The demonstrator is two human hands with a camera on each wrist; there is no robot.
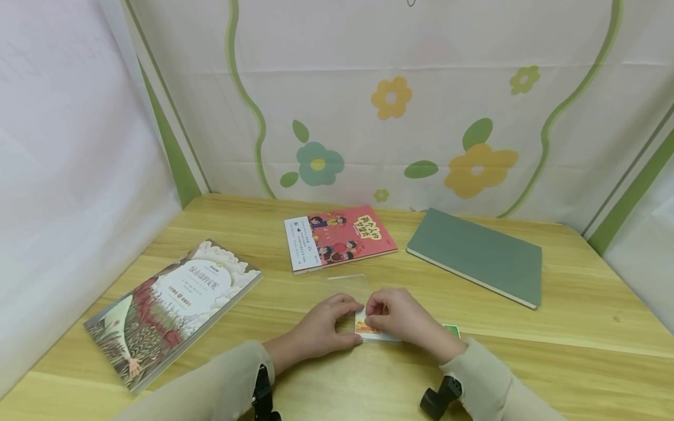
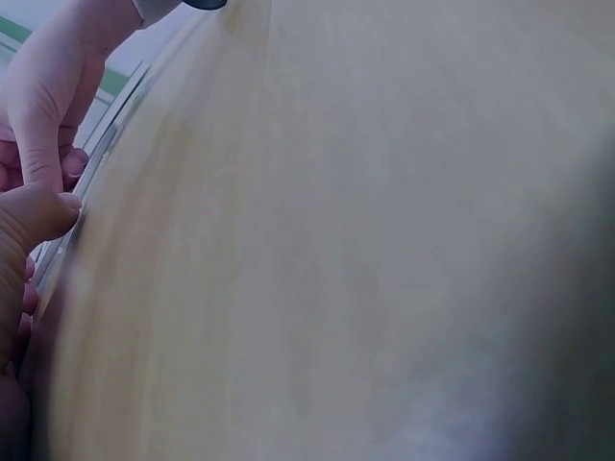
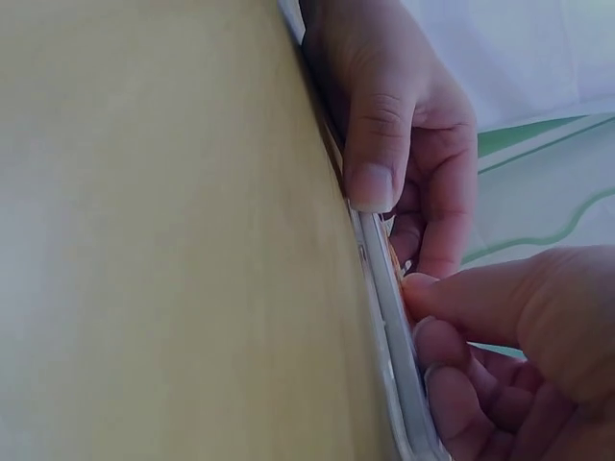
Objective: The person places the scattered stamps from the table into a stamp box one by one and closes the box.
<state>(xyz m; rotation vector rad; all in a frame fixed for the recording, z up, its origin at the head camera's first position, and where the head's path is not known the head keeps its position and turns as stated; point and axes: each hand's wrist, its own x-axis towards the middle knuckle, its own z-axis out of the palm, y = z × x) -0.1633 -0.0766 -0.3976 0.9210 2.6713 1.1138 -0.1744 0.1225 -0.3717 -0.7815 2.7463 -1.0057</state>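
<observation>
A small, shallow clear plastic box (image 3: 375, 288) lies on the table, a white card with orange print (image 1: 368, 330) showing at its top. My left hand (image 1: 325, 328) grips the box from its left side, thumb at the near edge and fingers at the far edge. Over the card is my right hand (image 1: 402, 318), its thumb and curled fingers pinching at the orange-printed surface, where the fingertips cover part of the print. Just beyond the hands lies a clear plastic lid (image 1: 347, 284). A green-edged card (image 1: 451, 330) shows partly from behind my right wrist.
On the left lies a large illustrated book (image 1: 179, 304). A pink picture book (image 1: 342, 237) sits at the back middle, with a green hardcover book (image 1: 476, 254) to its right. A white flowered curtain (image 1: 358, 105) hangs behind the wooden table (image 1: 579, 339).
</observation>
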